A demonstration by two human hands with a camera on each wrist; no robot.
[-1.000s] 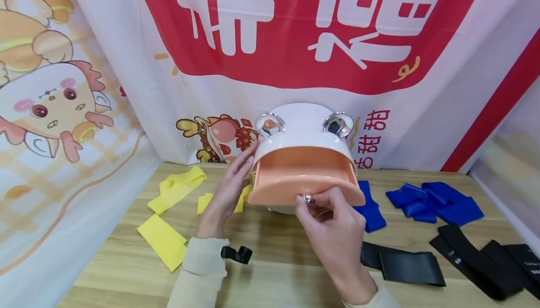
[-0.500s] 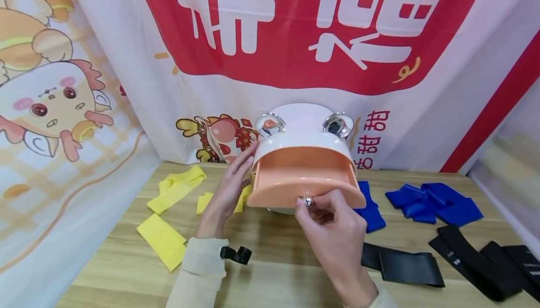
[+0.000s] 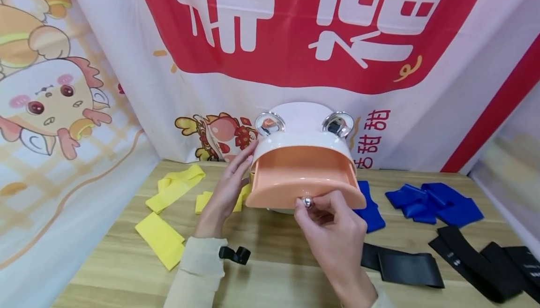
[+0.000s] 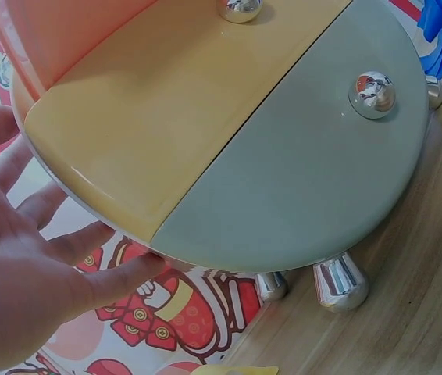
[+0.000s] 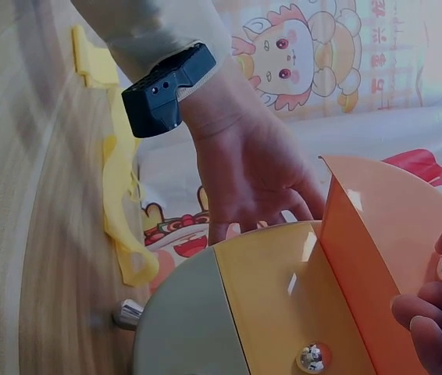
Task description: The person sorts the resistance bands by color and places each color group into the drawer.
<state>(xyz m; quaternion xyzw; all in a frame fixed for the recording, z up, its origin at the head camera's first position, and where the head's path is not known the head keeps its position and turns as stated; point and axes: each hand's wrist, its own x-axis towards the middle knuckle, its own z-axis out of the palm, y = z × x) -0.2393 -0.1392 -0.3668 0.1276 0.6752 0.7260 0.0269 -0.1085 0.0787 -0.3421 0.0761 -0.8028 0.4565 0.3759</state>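
A rounded white drawer cabinet [image 3: 300, 120] with silver ring-like eyes stands at the back of the table. Its top orange drawer [image 3: 276, 194] is pulled out, and no contents show in the visible part. My right hand [image 3: 335, 226] pinches the silver knob [image 3: 307, 202] of that drawer between thumb and fingers. Against the cabinet's left side rests my left hand [image 3: 228, 191], fingers extended. Below, in the left wrist view, a yellow drawer front [image 4: 155, 101] and a grey-green drawer front [image 4: 307, 164] are closed, each with a silver knob.
Yellow bands [image 3: 160, 241] lie on the left of the wooden table [image 3: 270, 270]. To the right are blue bands [image 3: 434, 202] and black bands [image 3: 411, 268]. A printed cloth [image 3: 295, 64] hangs right behind the cabinet. Silver feet [image 4: 341, 283] hold the cabinet up.
The orange drawer and the right hand on its knob have come very slightly toward me. The left hand stays against the cabinet's side.
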